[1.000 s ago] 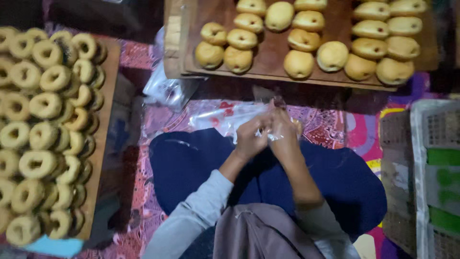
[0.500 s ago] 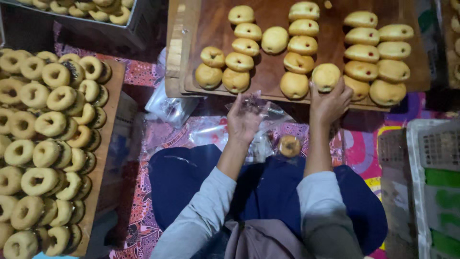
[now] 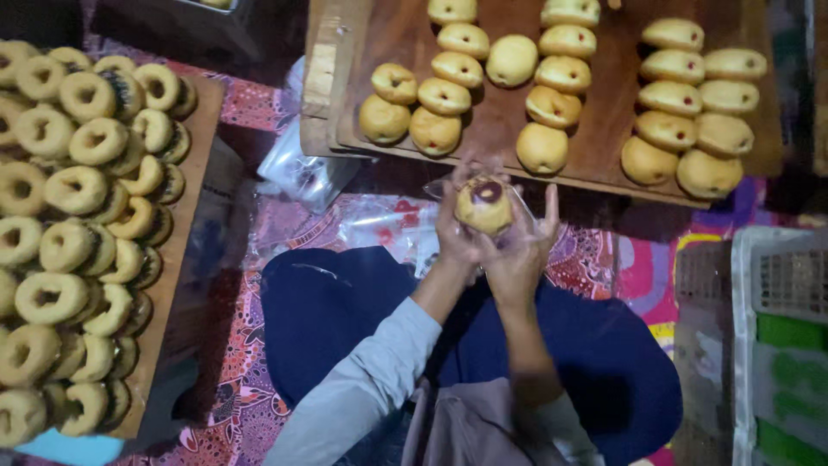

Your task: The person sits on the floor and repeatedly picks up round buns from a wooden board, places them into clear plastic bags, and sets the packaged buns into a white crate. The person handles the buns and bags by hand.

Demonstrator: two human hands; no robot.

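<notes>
Both my hands are raised together over my lap, holding one filled round bun (image 3: 484, 204) with a dark spot of filling on top. My left hand (image 3: 452, 231) cups its left side and my right hand (image 3: 523, 248) wraps it from below and the right. A thin clear plastic bag (image 3: 517, 200) surrounds the bun between my fingers. Just beyond my hands lies a wooden board (image 3: 392, 52) carrying several more filled buns (image 3: 542, 147) in rows.
A long wooden tray (image 3: 191, 155) at the left is piled with several ring doughnuts (image 3: 78, 188). A bundle of clear plastic bags (image 3: 304, 173) lies on the patterned mat (image 3: 259, 406). A white plastic crate (image 3: 780, 285) stands at the right.
My right hand has come back from the board with a bun, and my left hand has joined it. The bun now sits in the plastic bag between both hands.
</notes>
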